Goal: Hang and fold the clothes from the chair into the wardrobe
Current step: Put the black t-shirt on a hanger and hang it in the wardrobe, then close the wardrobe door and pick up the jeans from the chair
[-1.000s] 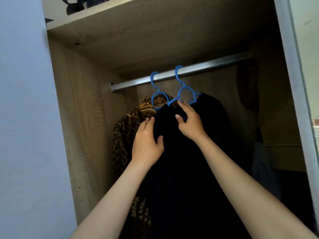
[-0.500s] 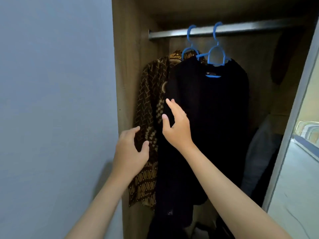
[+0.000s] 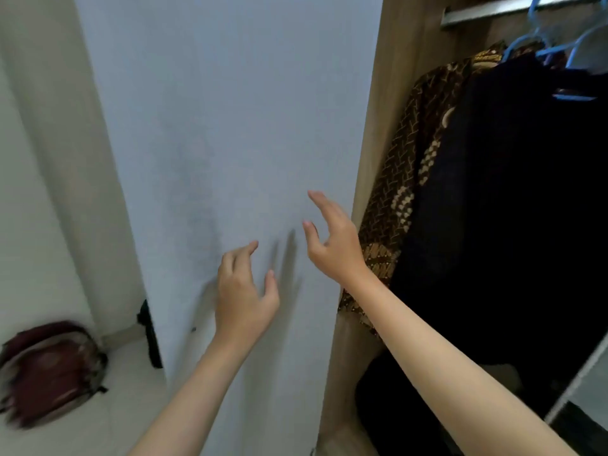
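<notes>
Both hands are empty. The left hand is in the lower middle of the frame, in front of the pale blue wardrobe door, with its fingers loosely spread and a little bent, holding nothing. The right hand is just above it and to the right, near the edge of the door, also with relaxed, half-open fingers and nothing in it. I cannot say surely if any fingertip touches the door, because the picture is blurred there.

The clothes that already hang are at the right of the frame. A black garment hangs on a blue hanger from the metal rail in the upper right corner. Just beside it, toward the wooden side wall, hangs a brown patterned shirt on its own hanger. The chair with the remaining clothes is not in view.

Such clothes are, I think, light and soft, and they do not keep their shape, so one hand alone lets them sag. It is better to take a shirt at both shoulders or at the collar, and to carry a hung piece by the hook of the hanger. The thin plastic hanger can bend, and smooth cloth may slip off it if it is tilted.

At the lower left, a dark red bag lies on the floor.
</notes>
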Demonstrator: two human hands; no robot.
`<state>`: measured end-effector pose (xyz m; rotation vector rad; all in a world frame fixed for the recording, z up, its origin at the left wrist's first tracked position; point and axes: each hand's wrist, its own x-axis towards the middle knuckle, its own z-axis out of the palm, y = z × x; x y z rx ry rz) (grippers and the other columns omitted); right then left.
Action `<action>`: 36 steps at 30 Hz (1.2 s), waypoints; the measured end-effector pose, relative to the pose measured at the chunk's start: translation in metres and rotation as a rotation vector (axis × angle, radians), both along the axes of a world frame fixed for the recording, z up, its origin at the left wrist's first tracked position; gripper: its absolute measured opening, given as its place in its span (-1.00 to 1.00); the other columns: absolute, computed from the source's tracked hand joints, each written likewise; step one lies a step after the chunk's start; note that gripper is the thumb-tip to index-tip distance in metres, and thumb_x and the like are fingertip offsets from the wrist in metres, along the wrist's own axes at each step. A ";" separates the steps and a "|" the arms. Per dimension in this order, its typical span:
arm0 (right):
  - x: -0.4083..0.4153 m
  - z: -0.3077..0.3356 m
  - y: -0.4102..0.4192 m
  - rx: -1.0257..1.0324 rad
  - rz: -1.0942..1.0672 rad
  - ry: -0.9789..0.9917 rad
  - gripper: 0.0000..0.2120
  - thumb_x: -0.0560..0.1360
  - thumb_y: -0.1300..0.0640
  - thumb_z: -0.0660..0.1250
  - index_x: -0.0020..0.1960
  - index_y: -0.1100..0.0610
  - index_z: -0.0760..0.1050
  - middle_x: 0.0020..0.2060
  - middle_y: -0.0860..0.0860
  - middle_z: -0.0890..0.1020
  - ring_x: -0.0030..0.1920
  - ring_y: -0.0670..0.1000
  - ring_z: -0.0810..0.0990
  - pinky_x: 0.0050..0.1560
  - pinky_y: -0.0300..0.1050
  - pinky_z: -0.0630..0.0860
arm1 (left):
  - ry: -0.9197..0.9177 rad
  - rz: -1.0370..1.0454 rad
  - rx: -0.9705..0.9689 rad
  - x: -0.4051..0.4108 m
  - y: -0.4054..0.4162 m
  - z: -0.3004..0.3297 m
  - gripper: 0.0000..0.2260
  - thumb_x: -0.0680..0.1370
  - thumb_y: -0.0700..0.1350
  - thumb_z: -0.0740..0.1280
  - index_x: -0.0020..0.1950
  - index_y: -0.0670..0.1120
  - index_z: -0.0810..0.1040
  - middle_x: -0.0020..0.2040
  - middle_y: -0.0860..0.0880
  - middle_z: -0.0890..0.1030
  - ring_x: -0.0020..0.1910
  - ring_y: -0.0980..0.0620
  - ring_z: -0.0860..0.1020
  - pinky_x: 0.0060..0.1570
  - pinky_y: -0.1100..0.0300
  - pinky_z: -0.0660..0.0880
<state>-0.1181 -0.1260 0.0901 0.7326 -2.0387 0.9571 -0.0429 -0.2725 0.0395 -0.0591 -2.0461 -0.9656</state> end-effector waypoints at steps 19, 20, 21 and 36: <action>0.063 0.060 -0.219 -0.005 0.009 0.449 -0.64 0.42 0.04 0.43 0.21 0.01 0.59 0.02 0.13 0.46 -0.07 0.12 0.46 -0.14 0.03 0.54 | -0.142 -0.359 0.312 0.050 -0.171 0.003 -0.78 0.52 -0.26 0.32 0.11 0.01 0.52 -0.05 0.10 0.64 -0.07 0.23 0.61 -0.11 0.43 0.48; 0.062 0.064 -0.221 0.001 -0.035 0.435 -0.61 0.40 0.03 0.46 0.21 0.01 0.59 0.03 0.13 0.46 -0.07 0.11 0.45 -0.16 0.01 0.54 | -0.137 -0.380 0.338 0.048 -0.174 0.002 -0.77 0.52 -0.26 0.33 0.10 0.01 0.52 -0.05 0.09 0.64 -0.07 0.22 0.61 -0.10 0.42 0.49; 0.063 0.067 -0.221 0.003 -0.073 0.421 -0.59 0.38 0.03 0.48 0.22 0.01 0.58 0.04 0.13 0.45 -0.07 0.10 0.44 -0.17 0.00 0.54 | -0.130 -0.401 0.365 0.047 -0.176 0.000 -0.77 0.51 -0.25 0.34 0.10 0.01 0.53 -0.05 0.08 0.65 -0.07 0.20 0.62 -0.09 0.40 0.50; 0.121 0.062 -0.151 0.016 -0.185 0.506 -0.58 0.38 0.19 0.49 0.23 0.19 0.54 0.04 0.14 0.38 0.05 -0.01 0.42 0.04 -0.11 0.49 | -0.145 -0.813 0.501 0.082 -0.142 -0.009 -0.81 0.43 -0.29 0.46 -0.02 -0.06 0.59 -0.21 0.08 0.68 -0.17 0.10 0.65 -0.06 0.28 0.57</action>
